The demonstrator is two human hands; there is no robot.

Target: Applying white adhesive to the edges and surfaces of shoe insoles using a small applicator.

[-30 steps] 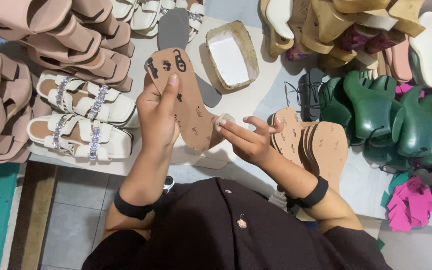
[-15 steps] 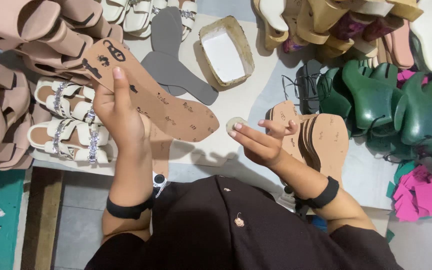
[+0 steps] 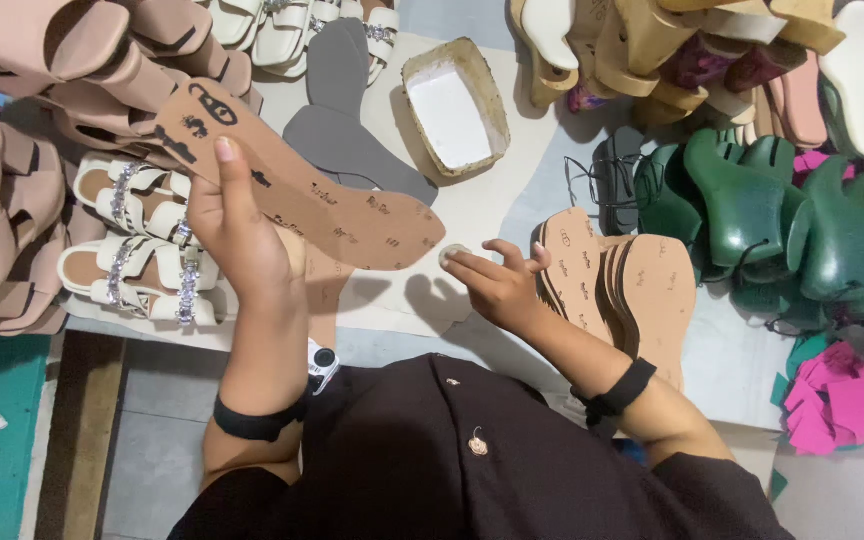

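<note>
My left hand [image 3: 237,235] grips a tan shoe insole [image 3: 352,215] with dark printed marks, holding it flat and slanted over the white table [image 3: 472,215]. The insole's toe end points right, toward my right hand [image 3: 497,280]. That hand pinches a small pale round lump [image 3: 451,255] between thumb and forefinger, just beside the insole's toe end. A stack of more tan insoles [image 3: 622,285] lies right of my right hand.
A grey insole [image 3: 337,120] and a shallow cream tray [image 3: 457,105] lie further back. Beige and white jewelled sandals [image 3: 132,240] crowd the left. Green shoe lasts [image 3: 782,215], wedge soles [image 3: 672,45] and pink scraps [image 3: 832,395] fill the right.
My left hand has turned the insole from nearly upright to flat and swung it left. My right hand with the small lump has stayed close to its toe end.
</note>
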